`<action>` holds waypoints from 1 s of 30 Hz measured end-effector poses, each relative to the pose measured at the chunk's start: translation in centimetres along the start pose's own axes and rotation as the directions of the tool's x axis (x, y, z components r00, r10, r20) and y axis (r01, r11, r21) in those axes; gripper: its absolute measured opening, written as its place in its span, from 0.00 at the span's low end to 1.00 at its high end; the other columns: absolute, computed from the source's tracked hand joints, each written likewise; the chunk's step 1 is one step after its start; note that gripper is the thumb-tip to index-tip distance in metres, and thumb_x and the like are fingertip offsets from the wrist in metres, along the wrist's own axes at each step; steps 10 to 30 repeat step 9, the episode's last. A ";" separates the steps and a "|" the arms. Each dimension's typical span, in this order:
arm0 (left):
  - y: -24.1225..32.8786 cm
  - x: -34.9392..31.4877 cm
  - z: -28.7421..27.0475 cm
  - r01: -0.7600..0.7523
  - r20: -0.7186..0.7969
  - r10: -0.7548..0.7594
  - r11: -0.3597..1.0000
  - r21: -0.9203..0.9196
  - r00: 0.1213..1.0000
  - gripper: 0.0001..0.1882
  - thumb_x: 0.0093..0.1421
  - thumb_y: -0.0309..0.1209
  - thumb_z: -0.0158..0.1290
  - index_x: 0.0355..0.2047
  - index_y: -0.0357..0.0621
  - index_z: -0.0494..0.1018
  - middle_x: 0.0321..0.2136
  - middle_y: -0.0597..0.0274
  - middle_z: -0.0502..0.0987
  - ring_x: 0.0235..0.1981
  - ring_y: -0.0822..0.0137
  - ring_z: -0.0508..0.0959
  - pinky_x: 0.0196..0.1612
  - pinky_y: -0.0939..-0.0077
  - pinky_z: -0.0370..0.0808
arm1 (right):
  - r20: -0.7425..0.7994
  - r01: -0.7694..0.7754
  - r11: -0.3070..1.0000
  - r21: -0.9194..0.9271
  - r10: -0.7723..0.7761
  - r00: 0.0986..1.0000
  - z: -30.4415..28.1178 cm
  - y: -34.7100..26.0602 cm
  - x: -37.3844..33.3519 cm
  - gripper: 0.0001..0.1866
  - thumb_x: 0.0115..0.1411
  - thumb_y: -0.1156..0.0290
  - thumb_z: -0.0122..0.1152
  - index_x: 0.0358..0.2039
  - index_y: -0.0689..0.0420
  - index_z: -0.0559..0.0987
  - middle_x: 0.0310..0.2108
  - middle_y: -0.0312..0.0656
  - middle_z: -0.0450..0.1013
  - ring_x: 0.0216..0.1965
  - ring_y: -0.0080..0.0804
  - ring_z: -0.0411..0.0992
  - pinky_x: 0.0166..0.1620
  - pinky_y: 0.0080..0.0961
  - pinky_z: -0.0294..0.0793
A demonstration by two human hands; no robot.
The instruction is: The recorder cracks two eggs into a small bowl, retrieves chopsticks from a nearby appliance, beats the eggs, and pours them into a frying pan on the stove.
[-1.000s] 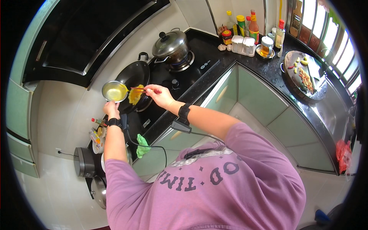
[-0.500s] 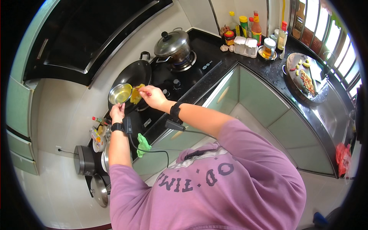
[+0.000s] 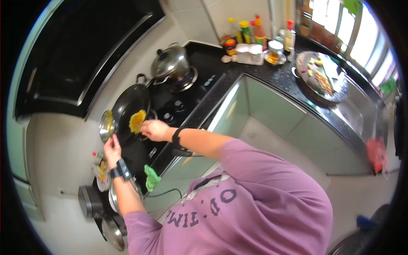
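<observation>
My left hand [image 3: 112,151] pinches the rim of a shiny metal bowl [image 3: 104,129], tipped on its side at the wok's left edge. Yellow residue clings to the bowl's inside. The black wok [image 3: 140,95] sits on the hob, and a ragged yellow piece that looks like cooked egg [image 3: 137,120] shows over it. Beside that piece is my right hand [image 3: 154,130], its fingers closed; whatever it grips is too blurred to make out.
A lidded steel pot [image 3: 170,63] stands on the far burner. Sauce bottles [image 3: 258,32] and a white seasoning box [image 3: 250,54] line the back corner. On the right, a round board [image 3: 310,59] holds chopped food and a cleaver [image 3: 330,68]. A green cloth [image 3: 151,177] hangs at the counter edge.
The bowl has moved left, off the wok's middle, and tipped further onto its side. My right hand stays by the yellow piece, now more exposed. The whole view has shifted.
</observation>
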State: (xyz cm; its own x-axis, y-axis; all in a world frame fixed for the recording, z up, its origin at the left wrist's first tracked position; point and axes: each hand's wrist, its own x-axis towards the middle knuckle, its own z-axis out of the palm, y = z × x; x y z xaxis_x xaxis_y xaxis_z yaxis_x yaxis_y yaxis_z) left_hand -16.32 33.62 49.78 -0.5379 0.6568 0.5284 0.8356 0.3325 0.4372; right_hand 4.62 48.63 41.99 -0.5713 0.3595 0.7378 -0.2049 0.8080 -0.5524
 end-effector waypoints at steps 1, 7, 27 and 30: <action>2.6 -0.3 -0.3 -0.009 0.040 0.006 0.998 0.068 0.999 0.20 0.61 0.40 0.48 0.27 0.31 0.72 0.19 0.54 0.76 0.20 0.73 0.68 0.27 0.75 0.68 | -0.055 -0.019 0.999 0.041 0.021 0.998 -0.1 0.2 -0.1 0.06 0.50 0.69 0.52 0.26 0.53 0.76 0.28 0.43 0.71 0.32 0.44 0.72 0.37 0.37 0.72; -0.3 2.8 2.8 0.318 0.202 -0.300 0.415 -0.853 0.932 0.14 0.63 0.30 0.45 0.43 0.30 0.69 0.39 0.49 0.74 0.39 0.63 0.74 0.44 0.74 0.72 | -0.175 -0.272 0.550 0.790 0.626 0.760 -0.3 0.6 2.3 0.09 0.58 0.68 0.54 0.34 0.58 0.78 0.31 0.42 0.75 0.31 0.31 0.75 0.36 0.25 0.74; -1.3 6.0 4.2 0.393 0.545 -0.335 -0.426 -0.815 0.768 0.15 0.63 0.29 0.44 0.47 0.31 0.67 0.44 0.48 0.72 0.43 0.59 0.73 0.47 0.71 0.73 | -0.053 -0.140 0.190 0.972 0.755 0.653 -1.9 1.1 2.6 0.10 0.59 0.66 0.53 0.38 0.55 0.77 0.33 0.41 0.75 0.32 0.32 0.75 0.38 0.25 0.74; -1.3 6.0 4.2 0.393 0.545 -0.335 -0.426 -0.815 0.768 0.15 0.63 0.29 0.44 0.47 0.31 0.67 0.44 0.48 0.72 0.43 0.59 0.73 0.47 0.71 0.73 | -0.053 -0.140 0.190 0.972 0.755 0.653 -1.9 1.1 2.6 0.10 0.59 0.66 0.53 0.38 0.55 0.77 0.33 0.41 0.75 0.32 0.32 0.75 0.38 0.25 0.74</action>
